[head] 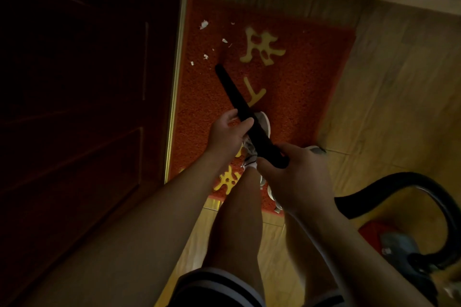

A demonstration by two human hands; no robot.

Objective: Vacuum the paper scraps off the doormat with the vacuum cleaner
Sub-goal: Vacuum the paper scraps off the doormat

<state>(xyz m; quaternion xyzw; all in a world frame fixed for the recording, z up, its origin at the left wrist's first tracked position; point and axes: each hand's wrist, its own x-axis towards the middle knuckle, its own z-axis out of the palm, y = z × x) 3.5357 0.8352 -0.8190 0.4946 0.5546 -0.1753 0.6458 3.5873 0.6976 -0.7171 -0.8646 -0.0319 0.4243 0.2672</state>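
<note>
A red doormat (299,77) with yellow characters lies beside a dark door. Several white paper scraps (204,24) are scattered on its far left part. A black vacuum nozzle tube (233,91) slants across the mat, its tip close to the scraps near the middle left. My left hand (228,132) grips the tube at its middle, fingers curled round it. My right hand (296,174) holds the tube's near end. A black hose (411,179) curves from there to the red and grey vacuum body (396,244) at the lower right.
A dark wooden door (82,107) with a brass threshold strip (175,87) runs along the mat's left edge. My legs and grey shoes (262,119) stand on the mat's near part. Yellow tiled floor (399,97) lies to the right, and a wooden skirting at the top.
</note>
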